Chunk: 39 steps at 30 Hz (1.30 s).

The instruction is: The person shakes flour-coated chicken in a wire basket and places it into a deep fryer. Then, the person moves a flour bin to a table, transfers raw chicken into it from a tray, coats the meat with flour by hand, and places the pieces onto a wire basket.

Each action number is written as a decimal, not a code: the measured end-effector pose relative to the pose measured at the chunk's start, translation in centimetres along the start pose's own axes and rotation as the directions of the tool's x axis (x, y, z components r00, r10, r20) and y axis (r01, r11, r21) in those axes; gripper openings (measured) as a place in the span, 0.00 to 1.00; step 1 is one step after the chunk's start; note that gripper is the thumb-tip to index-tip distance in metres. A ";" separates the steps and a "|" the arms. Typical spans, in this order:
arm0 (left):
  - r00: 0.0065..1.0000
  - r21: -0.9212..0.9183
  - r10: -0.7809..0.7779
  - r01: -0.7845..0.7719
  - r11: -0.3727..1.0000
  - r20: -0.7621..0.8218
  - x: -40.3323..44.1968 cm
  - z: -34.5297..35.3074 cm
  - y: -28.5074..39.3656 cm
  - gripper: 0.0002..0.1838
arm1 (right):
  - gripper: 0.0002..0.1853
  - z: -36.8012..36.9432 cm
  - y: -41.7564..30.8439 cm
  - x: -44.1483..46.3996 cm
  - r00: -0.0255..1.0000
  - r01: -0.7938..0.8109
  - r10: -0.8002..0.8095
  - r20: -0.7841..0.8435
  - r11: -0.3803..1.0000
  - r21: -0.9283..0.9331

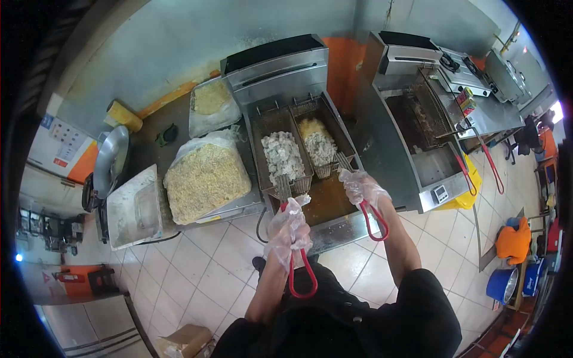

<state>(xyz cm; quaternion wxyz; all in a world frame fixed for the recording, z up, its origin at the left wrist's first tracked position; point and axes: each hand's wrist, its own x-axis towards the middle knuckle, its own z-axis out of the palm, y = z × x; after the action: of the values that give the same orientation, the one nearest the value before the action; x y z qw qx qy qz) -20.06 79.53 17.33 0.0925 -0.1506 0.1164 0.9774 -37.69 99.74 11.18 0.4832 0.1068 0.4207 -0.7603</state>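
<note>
My left hand (pixel 289 230), in a clear plastic glove, is closed round the red handle of the left fryer basket (pixel 271 122). Pale, flour-coated pieces (pixel 282 156) fill the lower part of that basket. My right hand (pixel 363 186), gloved the same way, grips the handle of the right fryer basket (pixel 316 110). Coated pieces (pixel 319 146) lie in it too, with yellowish foam at their far end. Both baskets sit side by side in the deep fryer (pixel 274 65), over brownish oil (pixel 325 206).
Left of the fryer stand a large tray of breading (pixel 206 176), a smaller tray (pixel 210 98), a white tub (pixel 134 209) and a steel wok (pixel 112 161). To the right is a second fryer (pixel 394 149) with a raised basket (pixel 439 104). A cardboard box (pixel 185 341) lies on the floor.
</note>
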 end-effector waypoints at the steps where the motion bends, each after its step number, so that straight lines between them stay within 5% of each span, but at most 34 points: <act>1: 1.000 -0.001 -0.029 0.029 1.000 -0.003 0.4 -0.4 0.2 0.10 | 0.06 -0.2 0.3 0.0 0.999 -0.020 0.020 -0.034 1.000 0.007; 4: 0.993 0.067 0.105 -0.102 0.993 -0.053 2.0 -2.5 -0.8 0.18 | 0.07 -1.6 1.7 0.4 0.997 -0.005 0.001 -0.075 0.999 -0.047; 5: 0.994 0.083 0.102 -0.098 0.992 -0.046 2.4 -3.3 -1.0 0.19 | 0.09 -1.2 1.9 -0.2 0.982 0.018 -0.065 -0.178 0.967 -0.254; 7: 0.995 0.117 0.096 -0.092 0.989 -0.030 3.5 -4.2 -0.9 0.19 | 0.09 -1.1 2.3 -0.9 0.975 0.050 -0.118 -0.189 0.942 -0.333; 11: 0.980 0.113 0.051 -0.029 0.993 -0.195 5.2 -5.9 -1.1 0.12 | 0.12 -1.5 4.2 -0.8 0.949 0.123 -0.245 -0.201 0.869 -0.480; 14: 0.947 0.305 0.099 -0.001 0.952 -0.305 6.1 -6.7 -2.0 0.06 | 0.18 -4.8 5.8 -1.0 0.905 0.048 -0.366 -0.215 0.592 -0.805; 16: 0.961 0.140 -0.002 0.043 0.989 -0.276 6.7 -8.4 -1.9 0.05 | 0.21 -5.8 6.5 -2.6 0.791 -0.006 -0.603 -0.100 0.156 -0.988; 18: 0.952 0.245 0.069 0.006 0.970 -0.298 6.8 -7.4 -2.2 0.06 | 0.17 -7.5 7.4 -4.6 0.781 0.082 -0.609 -0.139 0.321 -0.944; 20: 0.969 0.219 0.054 0.000 0.976 -0.242 7.6 -8.8 -2.3 0.09 | 0.15 -4.8 6.3 -8.3 0.818 0.170 -0.519 -0.247 0.629 -0.758; 21: 0.993 0.051 -0.103 0.106 0.993 -0.057 8.4 -10.1 -1.3 0.13 | 0.16 -2.7 6.7 -9.7 0.742 0.268 -0.607 -0.284 0.657 -0.705; 22: 0.900 0.407 0.101 0.090 0.909 -0.423 6.2 -4.7 -1.0 0.14 | 0.18 -0.6 7.0 -10.8 0.663 0.371 -0.678 -0.318 0.666 -0.647; 24: 0.984 0.247 0.110 -0.073 0.966 -0.141 5.8 -7.5 -1.6 0.15 | 0.23 3.1 6.7 -12.1 0.660 0.398 -0.701 -0.269 0.630 -0.666; 26: 0.969 0.660 0.241 -0.143 0.737 -0.059 4.6 -8.9 -0.2 0.16 | 0.23 9.3 7.0 -11.9 0.641 0.361 -0.677 -0.361 0.681 -0.637; 28: 0.910 0.968 0.411 -0.143 0.209 0.046 2.7 -10.6 2.7 0.17 | 0.21 14.6 8.8 -9.7 0.669 0.436 -0.688 -0.281 0.670 -0.601; 30: 0.784 0.952 0.580 -0.048 -0.302 0.223 0.1 -13.2 7.2 0.19 | 0.20 20.3 11.9 -6.1 0.718 0.491 -0.671 -0.182 0.675 -0.552; 31: 0.798 0.996 0.598 0.085 0.012 -0.075 -4.2 -10.0 11.6 0.20 | 0.20 25.6 13.8 -4.7 0.716 0.462 -0.679 -0.159 0.633 -0.622; 32: 0.767 0.995 0.636 0.098 0.020 -0.088 -4.9 -13.8 13.9 0.21 | 0.19 26.8 15.9 -1.8 0.789 0.523 -0.614 -0.029 0.695 -0.493; 33: 0.734 0.994 0.672 0.110 0.029 -0.101 -5.6 -17.5 16.3 0.22 | 0.19 30.7 18.0 0.6 0.793 0.402 -0.605 -0.071 0.607 -0.686; 34: 0.699 0.992 0.706 0.121 0.040 -0.114 -6.3 -21.3 18.6 0.23 | 0.17 33.8 20.1 2.7 0.833 0.442 -0.551 0.044 0.616 -0.652; 35: 0.622 0.989 0.769 0.079 0.121 -0.144 -8.0 -24.4 22.0 0.23 | 0.17 34.5 22.7 6.8 0.860 0.468 -0.505 0.078 0.718 -0.515; 37: 0.420 0.956 0.886 -0.118 0.269 -0.197 -11.5 -30.0 29.9 0.22 | 0.17 38.8 26.0 13.7 0.927 0.340 -0.366 0.079 0.734 -0.589; 39: 0.217 0.916 0.927 -0.199 0.349 -0.306 -17.4 -32.5 37.7 0.20 | 0.19 42.3 28.5 20.2 0.912 0.338 -0.399 0.097 0.594 -0.730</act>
<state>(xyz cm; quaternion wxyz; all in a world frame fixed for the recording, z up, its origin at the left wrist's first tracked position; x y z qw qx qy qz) -3.02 32.67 0.17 -0.3403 -0.4736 0.5654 0.5833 -14.16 50.19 10.82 0.3006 -0.1558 0.7202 -0.6055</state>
